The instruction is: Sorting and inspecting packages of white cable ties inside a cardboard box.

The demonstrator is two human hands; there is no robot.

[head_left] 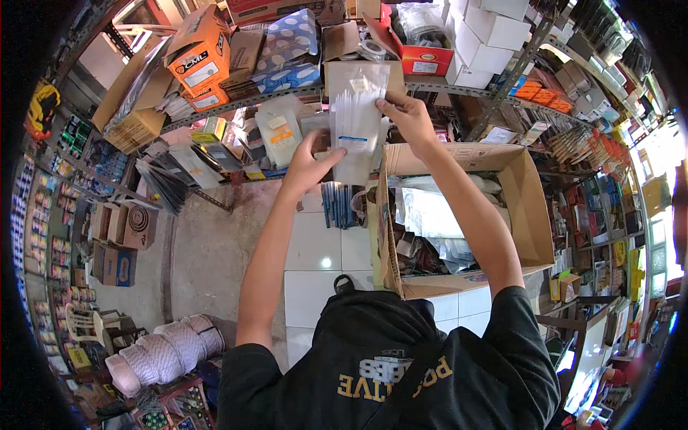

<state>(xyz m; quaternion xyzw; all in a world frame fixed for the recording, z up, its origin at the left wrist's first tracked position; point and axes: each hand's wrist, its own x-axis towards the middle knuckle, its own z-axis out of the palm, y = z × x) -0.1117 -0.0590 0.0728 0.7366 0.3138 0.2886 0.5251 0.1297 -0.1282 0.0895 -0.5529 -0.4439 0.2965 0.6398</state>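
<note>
My right hand [409, 119] pinches the upper right edge of a clear plastic packet of white cable ties [355, 129], which hangs upright before the shelf. Beside the packet's lower left edge is my left hand [316, 161], its thumb against or just in front of the plastic and its fingers apart; whether it grips is unclear. Other clear packets with an orange label [282, 134] stand on the lower shelf to the left. Below my right forearm an open cardboard box [524, 215] holds plastic-wrapped packets [430, 212]. A bundle of dark blue rods [341, 204] lies below the held packet.
A metal shelf edge [457, 88] crosses ahead, bearing orange boxes [200, 59], a red box [427, 59] and white boxes [484, 51]. At the lower left lie large rolls of rope [166, 349]. A plastic chair [97, 325] stands near the left shelves.
</note>
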